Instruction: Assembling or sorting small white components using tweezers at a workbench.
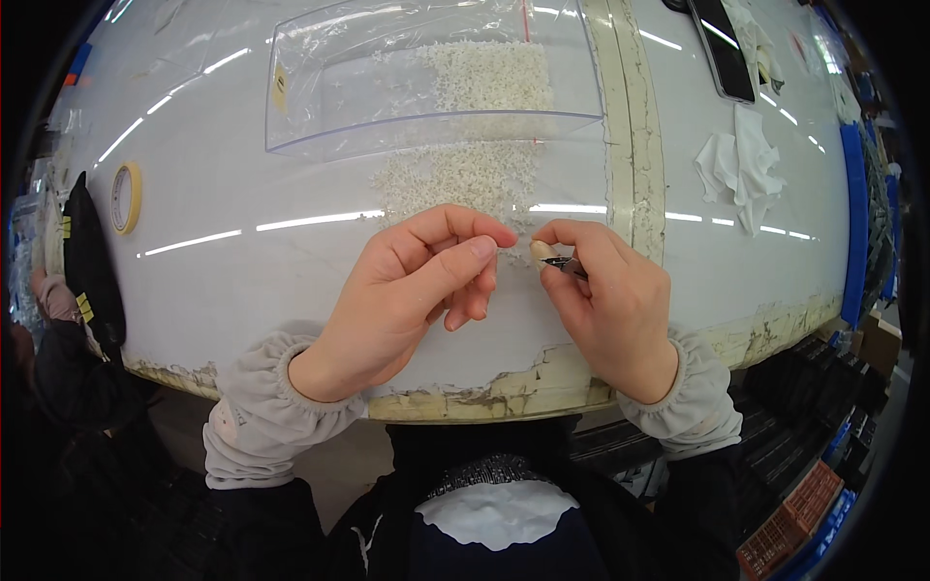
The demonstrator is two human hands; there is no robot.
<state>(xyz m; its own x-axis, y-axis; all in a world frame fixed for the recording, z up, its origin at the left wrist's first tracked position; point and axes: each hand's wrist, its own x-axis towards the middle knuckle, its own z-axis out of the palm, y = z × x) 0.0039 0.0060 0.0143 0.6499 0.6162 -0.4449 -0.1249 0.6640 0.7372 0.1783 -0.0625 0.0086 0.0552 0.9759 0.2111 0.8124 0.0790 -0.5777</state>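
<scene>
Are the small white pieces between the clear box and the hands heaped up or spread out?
Spread out: the small white pieces lie scattered loosely over the table, thinning toward the edges.

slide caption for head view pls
Right hand holding a small tool beside the left hand, near tiny white pieces and a clear tray.

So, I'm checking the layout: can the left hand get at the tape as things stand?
Probably yes: nothing visible stands between the left hand and the tape, though it must reach leftward; whether it pinches something is unclear.
</scene>
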